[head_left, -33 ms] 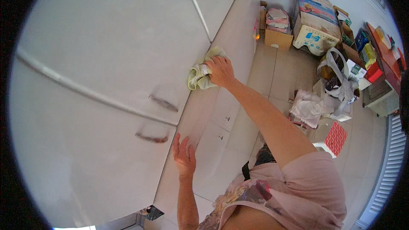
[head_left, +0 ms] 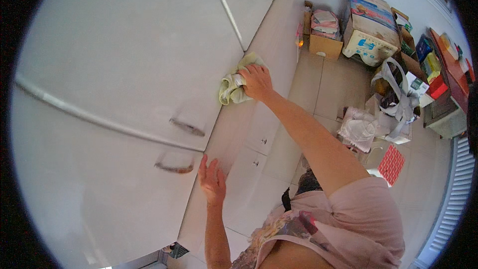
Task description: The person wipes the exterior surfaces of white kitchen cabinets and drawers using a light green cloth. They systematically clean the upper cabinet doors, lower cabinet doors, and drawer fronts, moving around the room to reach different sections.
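Observation:
My right hand (head_left: 257,82) presses a crumpled pale yellow-green cloth (head_left: 232,87) against the pale ledge (head_left: 223,139), close to the lower edge of the white cabinet doors (head_left: 124,65). Its fingers curl over the cloth, which bunches out on the left side. Lower down, my left hand (head_left: 213,184) rests with fingers spread at the ledge's edge, near a cabinet handle (head_left: 174,168); nothing shows in it. A second handle (head_left: 187,127) sits above that one, on the other side of the door gap.
Small-knobbed drawers (head_left: 244,174) lie below the ledge. On the tiled floor (head_left: 321,87) to the right stand a large carton (head_left: 371,7), a small open box (head_left: 326,45), a grey-handled bag (head_left: 398,89) and a stool with a red patterned top (head_left: 391,164).
The cabinet handles, drawers and my left hand appear slightly farther left. My right hand stays on the cloth in nearly the same place.

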Demonstrator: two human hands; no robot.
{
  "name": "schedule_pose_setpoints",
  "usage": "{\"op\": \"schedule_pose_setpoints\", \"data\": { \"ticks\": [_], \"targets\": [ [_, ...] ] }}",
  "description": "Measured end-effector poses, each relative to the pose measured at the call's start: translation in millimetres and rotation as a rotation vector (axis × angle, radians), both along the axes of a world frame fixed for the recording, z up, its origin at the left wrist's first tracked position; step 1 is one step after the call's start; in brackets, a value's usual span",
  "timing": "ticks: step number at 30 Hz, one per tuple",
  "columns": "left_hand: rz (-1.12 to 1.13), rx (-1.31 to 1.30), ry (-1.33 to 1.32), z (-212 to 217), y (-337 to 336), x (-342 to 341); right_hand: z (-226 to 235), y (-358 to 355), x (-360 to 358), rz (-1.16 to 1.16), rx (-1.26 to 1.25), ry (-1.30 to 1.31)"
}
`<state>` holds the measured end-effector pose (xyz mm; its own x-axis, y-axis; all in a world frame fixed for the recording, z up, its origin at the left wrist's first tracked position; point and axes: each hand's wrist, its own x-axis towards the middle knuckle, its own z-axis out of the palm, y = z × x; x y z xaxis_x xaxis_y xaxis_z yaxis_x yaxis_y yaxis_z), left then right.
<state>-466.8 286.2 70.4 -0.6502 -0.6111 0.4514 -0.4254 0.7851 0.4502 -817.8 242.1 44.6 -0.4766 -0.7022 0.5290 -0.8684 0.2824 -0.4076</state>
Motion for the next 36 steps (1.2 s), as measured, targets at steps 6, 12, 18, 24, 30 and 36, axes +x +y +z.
{"op": "schedule_pose_setpoints", "data": {
  "ticks": [6,12,18,24,30,36],
  "targets": [
    [0.183,-0.135,-0.179,-19,-28,-54,-5,-36,-88,0.108,0.016,0.087],
    [0.150,-0.097,-0.343,0,-17,-69,7,-41,-142,0.136,0.024,0.062],
    [0.035,-0.112,-0.394,2,-26,-81,5,-29,-79,-0.064,0.050,0.044],
    [0.137,0.004,-0.608,-10,-27,-65,14,13,69,0.628,0.025,0.021],
    [0.067,-0.097,-0.389,-2,-24,-67,-2,-21,-52,0.323,-0.140,-0.217],
    [0.071,-0.107,-0.403,-2,-22,-72,21,-54,-48,-0.048,-0.493,-0.949]
  ]
}}
